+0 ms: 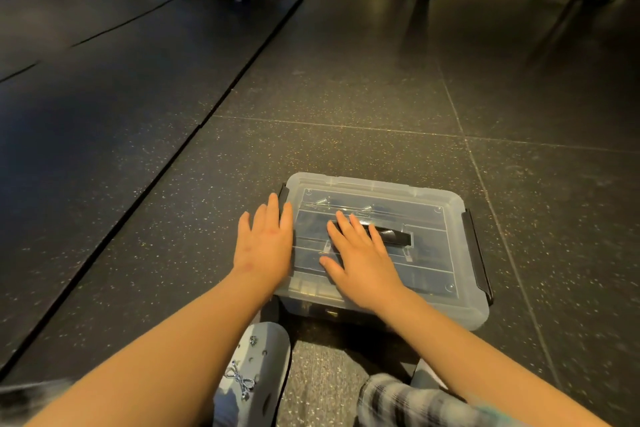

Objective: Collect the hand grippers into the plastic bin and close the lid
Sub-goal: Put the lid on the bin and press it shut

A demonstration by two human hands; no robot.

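Left hand point(265, 239) lies flat, fingers straight and holding nothing, over the left rim of the lid point(433, 218). Its fingertips are just beside the black left latch point(283, 191). The plastic bin point(381, 312) sits on the dark floor point(346, 97) directly in front of the person, long axis running left to right. The lid is already on. Through the clear top, the coiled springs of the hand grippers point(322, 202) show inside. The right hand point(360, 256) presses flat on the lid's middle, fingers straight, its fingertips covering the left end of the black handle point(398, 238). The right latch point(479, 253) runs front to back along the far right side, apart from that hand. Judging by this, latching is what remains. The left hand is already at its latch, while the right must shift rightward to reach its own.
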